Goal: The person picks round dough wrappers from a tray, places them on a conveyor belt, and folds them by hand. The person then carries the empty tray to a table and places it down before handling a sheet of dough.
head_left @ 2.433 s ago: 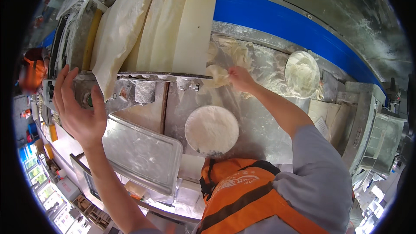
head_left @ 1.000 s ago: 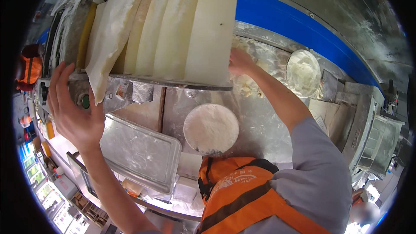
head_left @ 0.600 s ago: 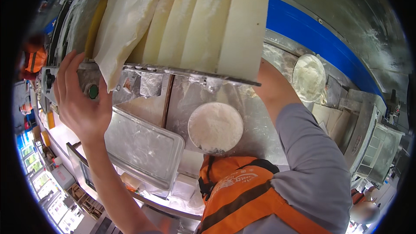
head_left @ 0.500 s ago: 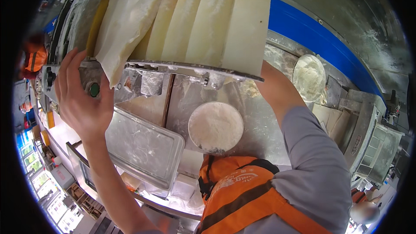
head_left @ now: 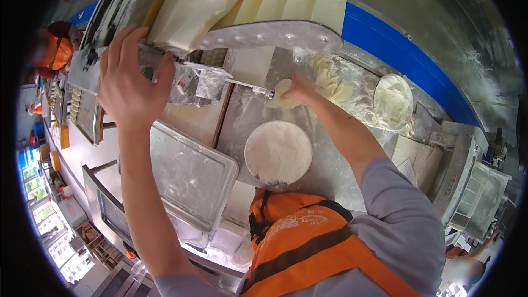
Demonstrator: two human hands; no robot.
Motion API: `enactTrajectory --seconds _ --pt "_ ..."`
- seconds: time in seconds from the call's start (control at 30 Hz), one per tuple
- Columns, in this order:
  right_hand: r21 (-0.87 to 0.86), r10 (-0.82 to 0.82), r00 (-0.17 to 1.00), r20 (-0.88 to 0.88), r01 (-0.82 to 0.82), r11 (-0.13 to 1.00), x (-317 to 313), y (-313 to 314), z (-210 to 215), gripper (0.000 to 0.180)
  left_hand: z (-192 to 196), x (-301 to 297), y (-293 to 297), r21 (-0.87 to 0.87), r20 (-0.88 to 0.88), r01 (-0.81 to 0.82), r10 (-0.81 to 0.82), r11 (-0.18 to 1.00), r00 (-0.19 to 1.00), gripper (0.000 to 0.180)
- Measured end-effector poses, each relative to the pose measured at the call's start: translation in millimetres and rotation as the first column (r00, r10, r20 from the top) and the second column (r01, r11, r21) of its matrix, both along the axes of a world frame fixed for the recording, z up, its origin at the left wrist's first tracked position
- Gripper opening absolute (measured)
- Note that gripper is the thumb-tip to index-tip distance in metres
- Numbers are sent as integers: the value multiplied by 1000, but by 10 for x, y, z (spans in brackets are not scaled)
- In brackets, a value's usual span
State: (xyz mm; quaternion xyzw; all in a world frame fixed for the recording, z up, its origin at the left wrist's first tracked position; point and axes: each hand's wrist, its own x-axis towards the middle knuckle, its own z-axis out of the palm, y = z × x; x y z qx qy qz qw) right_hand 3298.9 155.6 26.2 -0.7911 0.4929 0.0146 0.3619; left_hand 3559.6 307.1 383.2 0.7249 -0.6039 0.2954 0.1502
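My left hand is raised at the machine's left end. Its fingers and thumb are spread, next to the edge of a thick pale dough sheet. Several folds of that sheet lie on the machine's metal tray. Below the tray, my right hand has its fingers closed at a thin round piece of dough on the floured metal worktop. Its fingertips are partly hidden. Close by on the right lie loose dough pieces. Nearer to me sits a round dish of flour.
A bowl of flour stands at the right, before a blue strip. Left of the dish is a flat metal tray. A rod with a small block juts out below the machine. Another person in orange is at far left.
My right hand has come out from behind the machine's tray to the round dough piece. The tray's underside now shows. My left hand appears slightly farther right, still spread.
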Motion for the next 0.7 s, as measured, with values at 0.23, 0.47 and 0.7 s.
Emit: enactTrajectory --seconds 0.23,0.47,0.7 --pt "9 -131 978 164 131 991 -331 343 42 44 20 -13 17 -57 -33 24 -26 998 999 42" --pt "265 -654 503 565 640 721 -268 1454 1287 31 -379 -352 556 -426 -532 444 -615 788 582 41" --pt "-152 153 618 771 -55 987 113 2312 2003 26 -1695 -1274 1854 -171 -354 -203 -252 964 -901 47"
